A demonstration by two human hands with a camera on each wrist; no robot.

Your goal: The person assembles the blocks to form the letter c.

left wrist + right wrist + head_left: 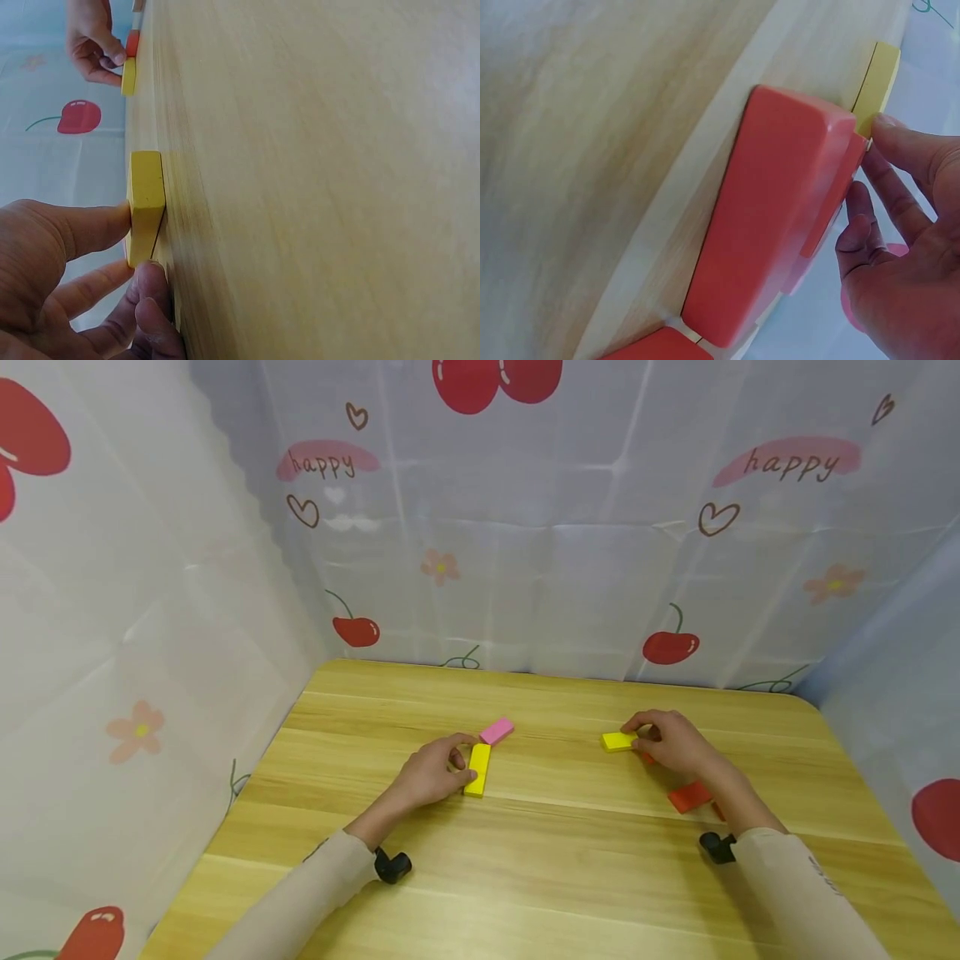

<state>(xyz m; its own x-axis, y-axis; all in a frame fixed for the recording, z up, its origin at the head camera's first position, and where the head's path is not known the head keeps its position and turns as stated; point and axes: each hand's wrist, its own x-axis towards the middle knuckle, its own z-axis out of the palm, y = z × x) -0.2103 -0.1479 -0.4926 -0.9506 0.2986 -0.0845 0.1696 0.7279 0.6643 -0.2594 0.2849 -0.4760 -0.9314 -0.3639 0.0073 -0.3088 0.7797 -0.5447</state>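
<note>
My left hand (431, 771) pinches a long yellow block (478, 768) between thumb and index finger at the tabletop. A pink block (497, 731) lies slantwise just beyond that block's far end. Over on the right, my right hand (671, 743) pinches a second yellow block (617, 742) by its right end. Beside it, a red block (837, 199) is partly covered by the hand in the head view. Closer to the right wrist lies another red block (690, 796), which looks large in the right wrist view, with one more red block (718, 811) half hidden under the forearm.
The wooden table (525, 877) has rounded far corners. A white curtain (525, 593) printed with cherries, hearts and flowers rises behind it and at both sides. Black wrist cameras (393, 866) sit at the sleeve cuffs. A pink block (798, 276) shows behind the red ones.
</note>
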